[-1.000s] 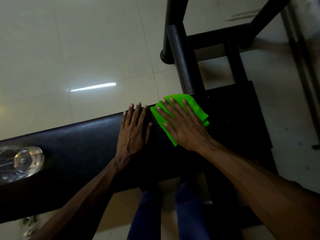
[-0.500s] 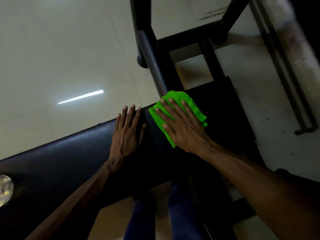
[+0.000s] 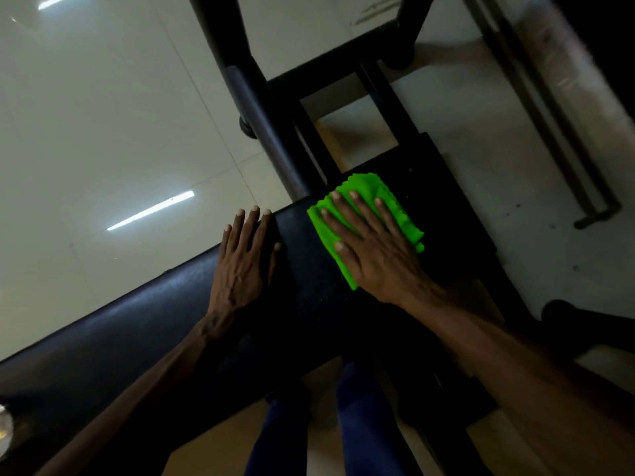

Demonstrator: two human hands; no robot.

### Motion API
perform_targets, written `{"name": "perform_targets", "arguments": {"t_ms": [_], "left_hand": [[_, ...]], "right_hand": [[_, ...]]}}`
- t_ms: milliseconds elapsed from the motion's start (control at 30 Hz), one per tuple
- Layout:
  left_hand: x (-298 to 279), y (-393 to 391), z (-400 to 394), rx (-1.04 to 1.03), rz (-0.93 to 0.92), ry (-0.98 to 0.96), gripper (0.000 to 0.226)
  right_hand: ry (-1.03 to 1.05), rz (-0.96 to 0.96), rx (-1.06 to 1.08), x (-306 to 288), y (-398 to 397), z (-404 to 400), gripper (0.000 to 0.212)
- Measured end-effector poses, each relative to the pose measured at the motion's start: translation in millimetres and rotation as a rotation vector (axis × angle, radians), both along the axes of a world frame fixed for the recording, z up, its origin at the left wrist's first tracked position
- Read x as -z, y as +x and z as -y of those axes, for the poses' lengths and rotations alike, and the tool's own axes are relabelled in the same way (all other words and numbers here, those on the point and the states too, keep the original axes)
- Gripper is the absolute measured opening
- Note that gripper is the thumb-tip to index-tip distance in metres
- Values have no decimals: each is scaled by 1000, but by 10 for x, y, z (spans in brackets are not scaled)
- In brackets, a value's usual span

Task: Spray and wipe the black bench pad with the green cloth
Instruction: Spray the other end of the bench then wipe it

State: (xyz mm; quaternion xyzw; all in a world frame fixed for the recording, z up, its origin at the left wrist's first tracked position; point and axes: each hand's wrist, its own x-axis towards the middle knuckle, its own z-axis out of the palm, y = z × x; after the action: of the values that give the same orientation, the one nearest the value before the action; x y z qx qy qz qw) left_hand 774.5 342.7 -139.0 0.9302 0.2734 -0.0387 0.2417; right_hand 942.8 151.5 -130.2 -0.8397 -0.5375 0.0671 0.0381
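Your right hand (image 3: 372,250) is flat on the green cloth (image 3: 369,192), fingers straight and spread, pressing it down onto the black bench pad (image 3: 137,324) rather than gripping it. The cloth sits up at the far edge of the pad, close to its right end, and its wavy, crinkled hem pokes out past your fingertips and along the right side of your palm. Your left hand (image 3: 240,269) lies open and flat on the pad just beside it, holding nothing, fingertips right at the far edge too.

So room-wise: both hands are already at the far lip, and a black metal post (image 3: 264,121) of the frame comes up just past the cloth. The long open stretch of pad runs off toward the lower left, smooth and a bit shiny, looks like vinyl or leather but it's dim so hard to say.

Beyond the pad there's glossy pale floor tile (image 3: 103,115) with light streaks reflected in it. Something clear and shiny sits at the left border of the shot, mostly cut off, can't tell what it is.
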Motion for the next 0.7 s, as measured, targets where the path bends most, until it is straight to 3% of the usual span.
{"name": "perform_targets", "arguments": {"t_ms": [100, 233, 300, 400, 467, 567, 700], "left_hand": [[-20, 31, 2, 33, 1, 7, 58], [1, 187, 22, 82, 21, 10, 58], [-2, 233, 55, 101, 29, 11, 58], [-54, 270, 102, 145, 42, 11, 60], [-97, 319, 141, 170, 46, 3, 62], [-103, 422, 175, 208, 68, 5, 62], [-40, 598, 222, 247, 97, 29, 61]], "right_hand": [[40, 23, 186, 50, 300, -55, 55], [48, -60, 500, 79, 355, -716, 61], [58, -54, 437, 83, 239, -749, 58], [59, -4, 175, 27, 46, -290, 56], [5, -5, 117, -24, 32, 43, 57], [8, -18, 236, 9, 248, 235, 58], [60, -103, 516, 86, 508, -216, 64]]}}
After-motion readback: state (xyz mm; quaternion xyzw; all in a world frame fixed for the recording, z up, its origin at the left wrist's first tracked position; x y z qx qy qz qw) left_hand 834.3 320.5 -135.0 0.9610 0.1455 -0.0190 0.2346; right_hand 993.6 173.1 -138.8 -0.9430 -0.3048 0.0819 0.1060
